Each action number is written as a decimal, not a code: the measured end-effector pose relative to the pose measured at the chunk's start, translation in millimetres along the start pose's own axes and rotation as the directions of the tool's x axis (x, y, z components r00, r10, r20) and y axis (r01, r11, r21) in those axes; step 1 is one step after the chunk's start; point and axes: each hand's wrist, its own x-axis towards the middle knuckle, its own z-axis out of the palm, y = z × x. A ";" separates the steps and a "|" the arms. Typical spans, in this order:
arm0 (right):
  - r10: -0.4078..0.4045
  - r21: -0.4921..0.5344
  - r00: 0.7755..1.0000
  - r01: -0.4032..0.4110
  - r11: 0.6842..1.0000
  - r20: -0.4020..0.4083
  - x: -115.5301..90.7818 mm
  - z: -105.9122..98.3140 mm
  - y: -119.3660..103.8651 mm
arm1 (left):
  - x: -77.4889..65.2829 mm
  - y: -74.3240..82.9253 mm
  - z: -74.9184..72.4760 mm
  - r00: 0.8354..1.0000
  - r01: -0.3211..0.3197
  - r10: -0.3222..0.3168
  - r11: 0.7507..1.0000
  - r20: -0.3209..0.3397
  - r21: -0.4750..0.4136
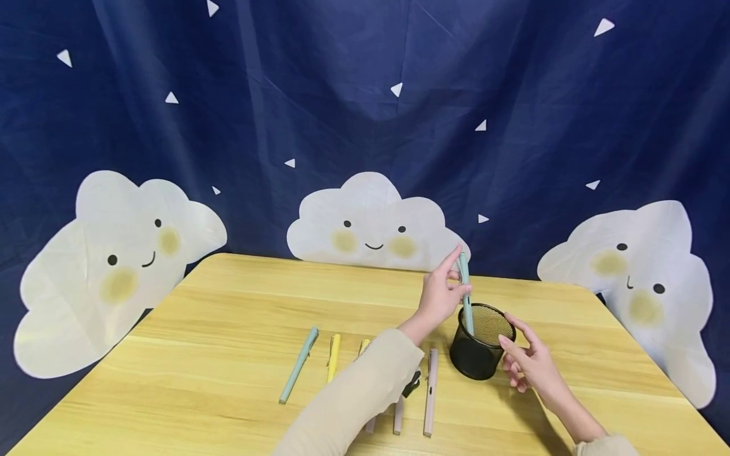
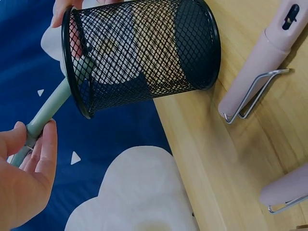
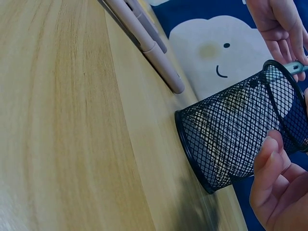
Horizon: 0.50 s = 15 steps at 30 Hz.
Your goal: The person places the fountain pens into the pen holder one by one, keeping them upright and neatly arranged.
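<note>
Evidently, a green pen (image 1: 298, 366) lies at the left of the table (image 1: 228, 316), cap end pointing far, with a yellow pen (image 1: 334, 358) just right of it. Farther right, a beige sleeve (image 1: 359, 392) partly covers other pens, and a lilac pen (image 1: 430, 392) lies in full view beside them. Beyond these, toward the far side, the left hand (image 1: 438, 294) pinches a second green pen (image 1: 467, 310) near its upper end, between thumb and fingers; its lower end is inside the mouth of a black mesh cup (image 1: 476, 361). This pen should be light, stiff and smooth, perhaps inclined to roll in the fingertips, so the upper barrel by the clip looks a good hold, leaving the lower length free. Rightmost, the right hand (image 1: 534, 364) curls thumb and fingers about the cup's right side, at the rim; how firmly, I cannot tell. The open wire is probably light and easily tipped, yet rigid, with the rolled rim its sturdiest place to hold.
</note>
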 end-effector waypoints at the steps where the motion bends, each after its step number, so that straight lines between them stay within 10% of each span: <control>1: -0.001 -0.003 1.000 0.001 1.000 -0.001 0.2 0.0 -0.1 | 0.1 -0.3 0.2 1.000 -0.003 0.003 1.000 0.006 0.004; 15: 0.009 0.003 1.000 -0.009 1.000 0.004 1.0 -0.4 0.1 | -1.0 -6.6 5.7 0.998 -0.057 0.054 0.992 0.032 0.110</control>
